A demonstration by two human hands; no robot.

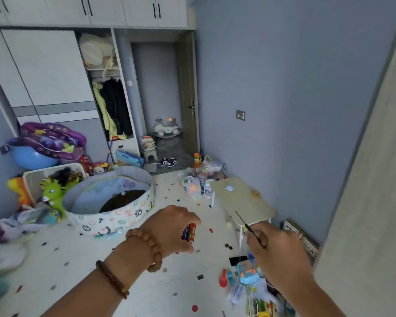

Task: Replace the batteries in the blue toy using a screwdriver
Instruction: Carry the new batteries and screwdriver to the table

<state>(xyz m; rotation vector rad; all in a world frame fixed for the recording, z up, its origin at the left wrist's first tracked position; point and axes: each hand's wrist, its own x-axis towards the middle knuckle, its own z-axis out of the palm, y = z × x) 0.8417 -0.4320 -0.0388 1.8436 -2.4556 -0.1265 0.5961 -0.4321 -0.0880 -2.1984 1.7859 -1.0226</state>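
Observation:
My left hand [172, 229] is raised over the floor and grips red and purple batteries [188, 232] between curled fingers and thumb. Two bead bracelets sit on that wrist. To the right, my right hand [277, 248] pinches a thin dark screwdriver [247, 226], whose shaft points up and to the left. The blue toy [246, 272], a small car shape, lies on the floor below my right hand among other small toys.
A low beige table [242, 200] stands by the blue wall ahead on the right. A round fabric play pen [110, 202] and a bin of toys [53, 179] fill the left. Loose toys litter the floor by the doorway and at bottom right.

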